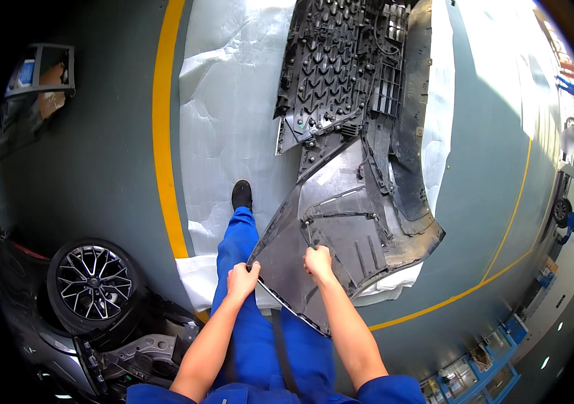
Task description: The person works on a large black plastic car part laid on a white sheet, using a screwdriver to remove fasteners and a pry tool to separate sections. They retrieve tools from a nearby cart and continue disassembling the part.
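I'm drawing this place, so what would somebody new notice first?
Probably the big black plastic car bumper, stretching from the top edge past the centre. Next, the round black-tyred wheel with silver spokes at the lower left. Then the bright yellow floor line, running left of the crinkled white sheet.

Bumper (280, 259): black to dark grey, dusty brown along right lower edge. Its grille (331, 57): repeating chevron pattern, black; side insert (386, 91) slatted, black. Sheet (213, 87): white. Floor (112, 135): grey-green; broad stripe (164, 135) yellow, thinner line (452, 300) yellow too. Trousers (236, 239) and sleeves (391, 389): bright blue. Shoe (242, 194): black. Wheel (95, 283): black tyre, silver-and-black branching spokes. Rack (517, 330): blue.
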### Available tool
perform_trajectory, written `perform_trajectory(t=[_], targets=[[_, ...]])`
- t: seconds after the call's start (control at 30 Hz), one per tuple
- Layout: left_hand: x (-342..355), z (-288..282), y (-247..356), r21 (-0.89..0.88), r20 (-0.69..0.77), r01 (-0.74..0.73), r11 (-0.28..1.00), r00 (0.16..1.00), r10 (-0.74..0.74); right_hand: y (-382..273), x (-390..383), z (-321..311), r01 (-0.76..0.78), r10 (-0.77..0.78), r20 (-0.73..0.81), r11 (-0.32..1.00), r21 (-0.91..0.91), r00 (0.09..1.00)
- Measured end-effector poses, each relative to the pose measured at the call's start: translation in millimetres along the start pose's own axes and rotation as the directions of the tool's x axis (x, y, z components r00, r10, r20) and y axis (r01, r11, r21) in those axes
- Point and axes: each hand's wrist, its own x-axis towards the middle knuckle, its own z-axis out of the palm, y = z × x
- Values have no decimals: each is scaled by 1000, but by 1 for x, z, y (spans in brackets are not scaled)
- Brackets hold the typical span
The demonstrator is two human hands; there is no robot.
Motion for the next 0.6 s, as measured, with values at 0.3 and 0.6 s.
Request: perform_trajectory(t=[0.3, 0.6], targets=[[-51, 17, 103, -682, -65, -292, 671, 937, 342, 110, -105, -214, 627, -648, -63, 703, 335, 759], [-166, 219, 244, -686, 384, -167, 708, 743, 548, 320, -131, -300, 455, -529, -144, 524, 720, 836]])
